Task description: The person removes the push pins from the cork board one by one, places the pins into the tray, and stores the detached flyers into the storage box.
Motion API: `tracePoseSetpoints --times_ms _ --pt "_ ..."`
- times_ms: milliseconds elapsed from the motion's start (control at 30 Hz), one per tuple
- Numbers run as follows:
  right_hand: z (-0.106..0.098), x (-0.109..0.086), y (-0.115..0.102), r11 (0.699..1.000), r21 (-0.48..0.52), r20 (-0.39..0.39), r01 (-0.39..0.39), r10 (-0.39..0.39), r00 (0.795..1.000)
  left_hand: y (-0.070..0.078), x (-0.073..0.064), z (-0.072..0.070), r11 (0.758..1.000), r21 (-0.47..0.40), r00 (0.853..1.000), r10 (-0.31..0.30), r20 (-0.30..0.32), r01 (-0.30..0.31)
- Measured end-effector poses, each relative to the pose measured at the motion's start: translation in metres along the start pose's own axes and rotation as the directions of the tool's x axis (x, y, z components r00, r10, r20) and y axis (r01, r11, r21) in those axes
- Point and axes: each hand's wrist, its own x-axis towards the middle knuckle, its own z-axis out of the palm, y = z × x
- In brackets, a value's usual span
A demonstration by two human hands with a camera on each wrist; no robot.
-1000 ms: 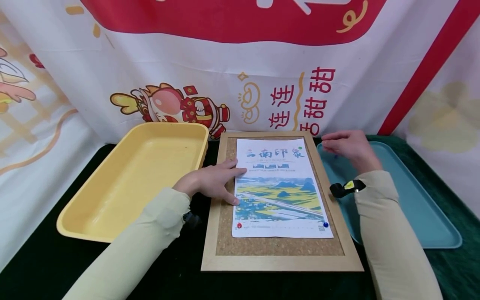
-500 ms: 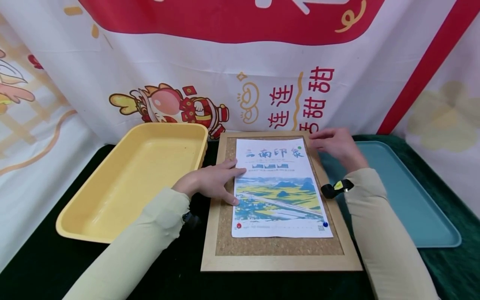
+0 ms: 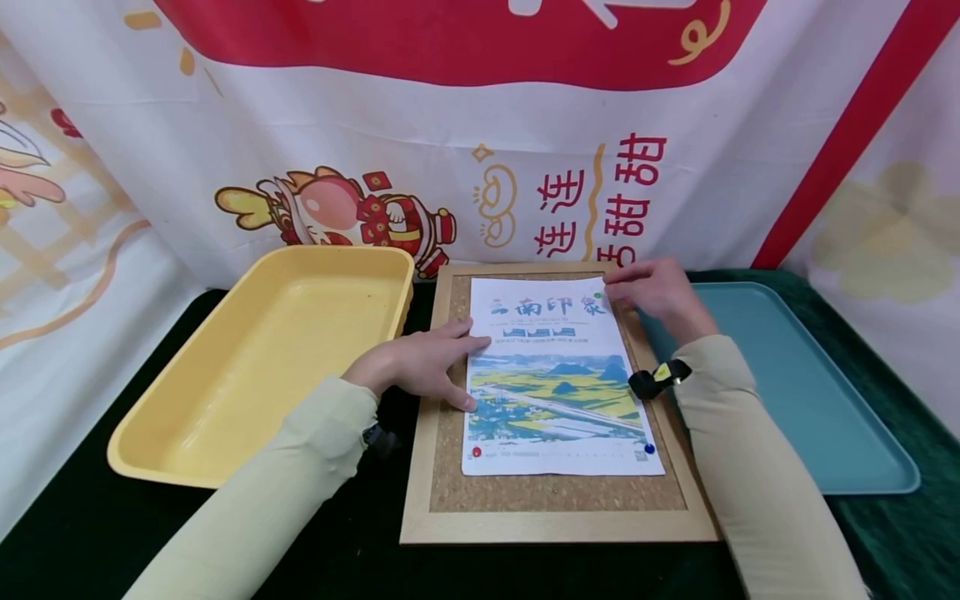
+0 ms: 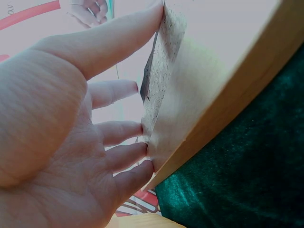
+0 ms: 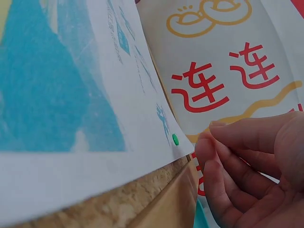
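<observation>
A printed landscape poster point(image 3: 555, 400) lies on a wood-framed cork board point(image 3: 558, 498). A red push pin point(image 3: 476, 452) marks its lower left, a blue push pin point(image 3: 649, 448) its lower right and a green push pin point(image 5: 175, 139) its upper right corner. My left hand point(image 3: 420, 363) rests at the left edge with spread fingers, fingertips on the poster and cork. Beside the upper right corner is my right hand point(image 3: 660, 297), thumb and forefinger brought together, other fingers curled. In the right wrist view its fingertips sit just past the green push pin; anything between them is hidden.
A yellow tray point(image 3: 262, 367) stands left of the board. On the right a blue tray point(image 3: 795, 400) lies partly under the right forearm. Dark green cloth point(image 3: 330, 542) covers the table, and a printed white banner point(image 3: 375, 117) hangs behind.
My right hand has moved left from over the blue tray to the poster's upper right corner. The left hand and the poster have stayed in place.
</observation>
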Motion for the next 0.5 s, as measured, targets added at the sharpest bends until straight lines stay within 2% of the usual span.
tracePoseSetpoints --times_ms 500 --pt "0.0057 0.0044 0.0033 0.995 -0.088 0.021 -0.046 0.048 0.999 0.0 -0.0005 -0.0002 1.0 -0.004 1.0 -0.004 0.001 0.004"
